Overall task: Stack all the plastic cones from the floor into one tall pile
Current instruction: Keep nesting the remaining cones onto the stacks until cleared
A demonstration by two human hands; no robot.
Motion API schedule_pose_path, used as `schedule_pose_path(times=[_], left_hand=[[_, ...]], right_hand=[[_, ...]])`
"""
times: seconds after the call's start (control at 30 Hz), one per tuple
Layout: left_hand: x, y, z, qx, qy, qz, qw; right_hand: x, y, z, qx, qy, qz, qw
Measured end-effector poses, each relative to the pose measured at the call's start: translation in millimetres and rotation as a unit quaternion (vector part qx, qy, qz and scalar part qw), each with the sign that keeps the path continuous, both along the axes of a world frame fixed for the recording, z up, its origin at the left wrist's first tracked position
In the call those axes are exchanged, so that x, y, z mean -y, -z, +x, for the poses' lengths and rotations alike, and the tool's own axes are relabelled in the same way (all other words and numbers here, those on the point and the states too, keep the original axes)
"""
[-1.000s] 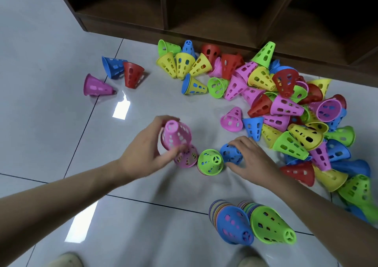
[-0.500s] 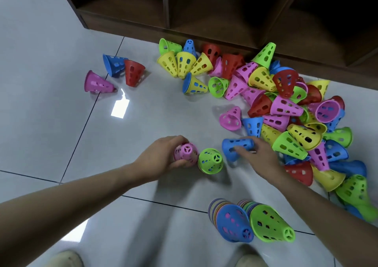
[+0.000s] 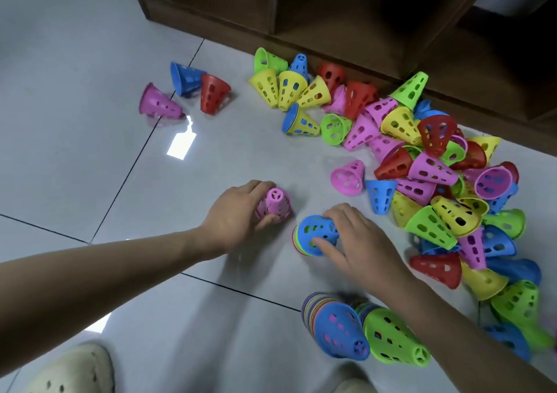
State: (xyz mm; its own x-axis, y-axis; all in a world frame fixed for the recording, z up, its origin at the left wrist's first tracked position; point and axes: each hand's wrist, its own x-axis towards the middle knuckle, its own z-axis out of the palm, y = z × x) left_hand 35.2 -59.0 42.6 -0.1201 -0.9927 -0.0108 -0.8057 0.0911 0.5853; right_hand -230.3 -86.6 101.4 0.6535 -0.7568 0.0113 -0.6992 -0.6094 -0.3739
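Note:
My left hand grips a small upright stack of pink cones on the floor tile. My right hand holds a blue cone set over a short stack whose green and red rims show at its base. Two tall stacks stand near my feet, one topped by a blue cone and one by a green cone. A big loose heap of cones in pink, yellow, green, red and blue lies to the right.
A dark wooden shelf unit runs along the back, with cones against its base. A pink cone, a blue cone and a red cone lie apart at the left. My light shoe shows at the bottom.
My left hand pressed its pink cone down onto the other pink one. My right hand lifted the blue cone and brought it down over the green cone.

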Motion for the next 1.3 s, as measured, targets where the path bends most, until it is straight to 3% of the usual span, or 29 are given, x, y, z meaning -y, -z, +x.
schedule_pose_path(times=[0.1,0.2,0.37,0.5,0.63,0.8,1.0,1.3], left_hand=[[6,-4,13,-0.044,0.035,0.036,0.998],[15,-5,37,-0.012,0.081,0.057,0.995],[41,6,71,0.019,-0.115,0.027,0.993],[81,13,91,0.021,-0.205,0.005,0.979],[125,-3,122,0.076,-0.184,-0.003,0.98],[166,-7,134,0.053,-0.214,0.061,0.974],[164,7,125,0.079,-0.19,0.066,0.976],[164,12,114,0.031,-0.132,0.046,0.99]], right_hand=[[0,14,-2,-0.049,-0.024,0.02,0.998],[-1,21,-5,-0.037,-0.012,0.073,0.997],[7,16,-8,0.02,0.029,0.215,0.976],[26,9,-13,0.08,0.109,0.224,0.965],[38,6,-17,0.104,0.116,0.257,0.954],[33,4,-25,0.119,0.092,0.298,0.942],[32,-5,-34,0.155,0.121,0.31,0.93],[26,-13,-46,0.149,0.132,0.311,0.929]])
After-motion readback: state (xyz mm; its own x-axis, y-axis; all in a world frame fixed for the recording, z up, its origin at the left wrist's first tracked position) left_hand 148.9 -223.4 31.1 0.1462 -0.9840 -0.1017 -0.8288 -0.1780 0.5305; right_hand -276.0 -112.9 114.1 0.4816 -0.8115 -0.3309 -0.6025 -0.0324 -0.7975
